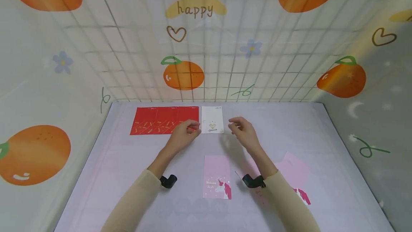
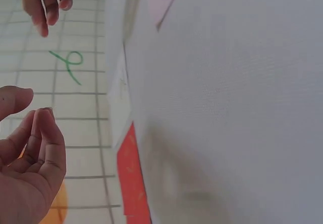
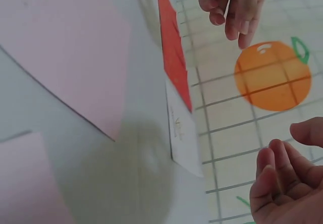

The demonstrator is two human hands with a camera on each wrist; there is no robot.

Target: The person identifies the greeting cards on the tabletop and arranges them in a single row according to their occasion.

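Above the right end of a row of red cards point(image 1: 148, 119) with gold print is my left hand point(image 1: 184, 134), its fingers loosely bent and nothing between thumb and fingertips. To the right of that row lies a white card point(image 1: 210, 115) with a gold diamond picture. My right hand point(image 1: 245, 131) hovers just right of the white card, fingers also loosely curved and holding nothing. Both wrist views show a gap between thumb and fingers. Nearer me, a pink card point(image 1: 215, 169) with a unicorn lies flat between the forearms.
More pink cards point(image 1: 294, 169) lie at the right, partly hidden under the right forearm. Small dark cameras sit at both wrists. A patterned curtain point(image 1: 212, 53) with oranges and a grid rises behind the white tabletop point(image 1: 106, 174) and along its sides.
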